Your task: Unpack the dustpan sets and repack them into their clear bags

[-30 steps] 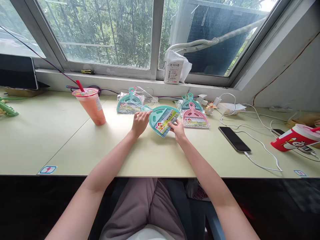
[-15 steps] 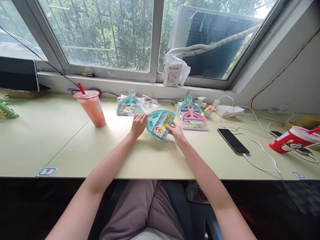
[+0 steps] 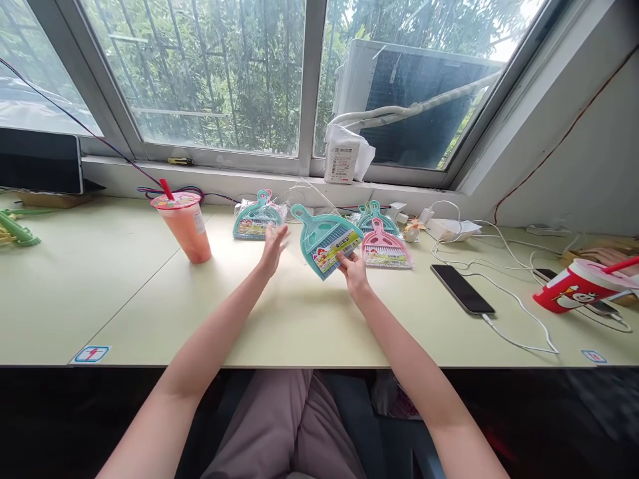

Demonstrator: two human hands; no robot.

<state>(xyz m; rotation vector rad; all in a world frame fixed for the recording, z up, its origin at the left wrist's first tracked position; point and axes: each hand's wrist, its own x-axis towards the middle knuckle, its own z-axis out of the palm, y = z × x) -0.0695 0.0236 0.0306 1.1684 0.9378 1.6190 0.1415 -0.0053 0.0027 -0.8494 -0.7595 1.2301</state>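
Holding the teal dustpan (image 3: 327, 243) seems the step, right grip (image 3: 355, 273) pinching it, left grip (image 3: 273, 249) spread nearby, the next move needing steadiness.

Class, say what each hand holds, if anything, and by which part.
The right hand grips the teal dustpan set by its wide edge, opposite the handle; the left hand holds nothing.
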